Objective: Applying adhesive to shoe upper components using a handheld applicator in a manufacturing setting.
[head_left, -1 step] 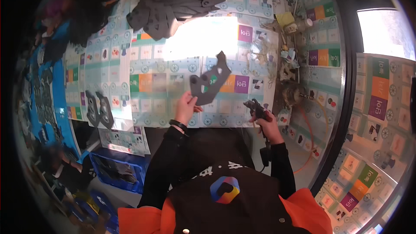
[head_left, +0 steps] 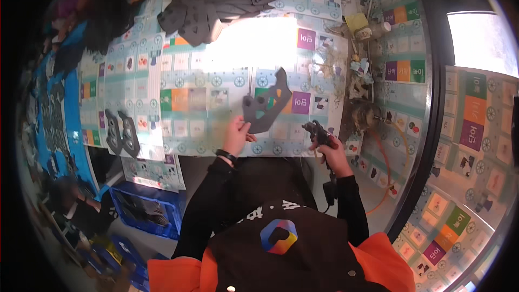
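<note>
My left hand (head_left: 236,136) pinches the lower left corner of a flat dark grey cut-out piece (head_left: 265,114) between thumb and fingers. The piece has several holes and a narrow pointed arm, and is held above the patterned table (head_left: 205,130). My right hand (head_left: 335,157) is closed round a dark spray gun (head_left: 320,134), its nozzle end tilted up and left near the table's front edge. Much of the gun's grip is hidden by my fingers. A small gap separates the gun from the grey piece.
A heap of similar grey pieces (head_left: 200,13) lies at the back. Two more pieces (head_left: 128,136) rest on the left. A blue crate (head_left: 146,194) stands below left. An orange hose (head_left: 388,167) curves on the right. Another person (head_left: 86,211) is at the far left.
The grey piece has shifted slightly right in my left hand and turned a little more upright. My right hand and the spray gun have barely moved.
</note>
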The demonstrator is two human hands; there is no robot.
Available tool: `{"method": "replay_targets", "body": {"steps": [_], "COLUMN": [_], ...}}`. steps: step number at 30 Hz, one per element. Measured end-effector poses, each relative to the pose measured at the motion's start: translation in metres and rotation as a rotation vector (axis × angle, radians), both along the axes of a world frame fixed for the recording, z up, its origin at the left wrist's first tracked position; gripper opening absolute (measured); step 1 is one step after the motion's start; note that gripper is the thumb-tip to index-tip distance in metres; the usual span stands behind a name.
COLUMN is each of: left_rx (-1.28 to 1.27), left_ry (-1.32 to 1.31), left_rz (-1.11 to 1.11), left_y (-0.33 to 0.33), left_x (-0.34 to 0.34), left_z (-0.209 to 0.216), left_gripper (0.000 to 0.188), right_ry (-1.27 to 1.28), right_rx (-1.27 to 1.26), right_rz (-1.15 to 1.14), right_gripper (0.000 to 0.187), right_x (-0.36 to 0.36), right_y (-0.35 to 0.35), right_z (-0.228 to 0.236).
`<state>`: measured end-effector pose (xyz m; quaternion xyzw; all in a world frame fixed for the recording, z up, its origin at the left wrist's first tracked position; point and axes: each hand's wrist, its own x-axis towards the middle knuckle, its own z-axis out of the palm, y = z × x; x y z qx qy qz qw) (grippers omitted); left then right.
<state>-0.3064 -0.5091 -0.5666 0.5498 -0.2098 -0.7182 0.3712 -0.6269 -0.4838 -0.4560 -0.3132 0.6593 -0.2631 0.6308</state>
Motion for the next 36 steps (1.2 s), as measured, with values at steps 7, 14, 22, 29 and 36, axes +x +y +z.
{"method": "replay_targets", "body": {"steps": [7, 14, 22, 29, 36], "left_rx": [0.116, 0.211, 0.222, 0.203, 0.221], "left_ry": [-0.175, -0.232, -0.329, -0.347, -0.31], "left_rz": [-0.113, -0.241, -0.259, -0.26, -0.232], "left_y": [0.053, 0.064, 0.057, 0.057, 0.059], "left_x": [-0.05, -0.055, -0.056, -0.057, -0.056], "left_z": [-0.059, -0.063, -0.056, -0.06, -0.058], "left_gripper": [0.027, 0.038, 0.045, 0.045, 0.045], "right_ry": [0.016, 0.143, 0.125, 0.096, 0.139], "right_rx": [0.111, 0.06, 0.032, -0.011, -0.019], "right_rz": [0.213, 0.469, 0.409, 0.442, 0.433], "right_gripper": [0.028, 0.024, 0.021, 0.016, 0.018], "right_x": [0.018, 0.036, 0.046, 0.054, 0.057], "right_y": [-0.004, 0.012, 0.007, 0.01, 0.01], "right_z": [-0.025, -0.056, -0.065, -0.08, -0.075]}}
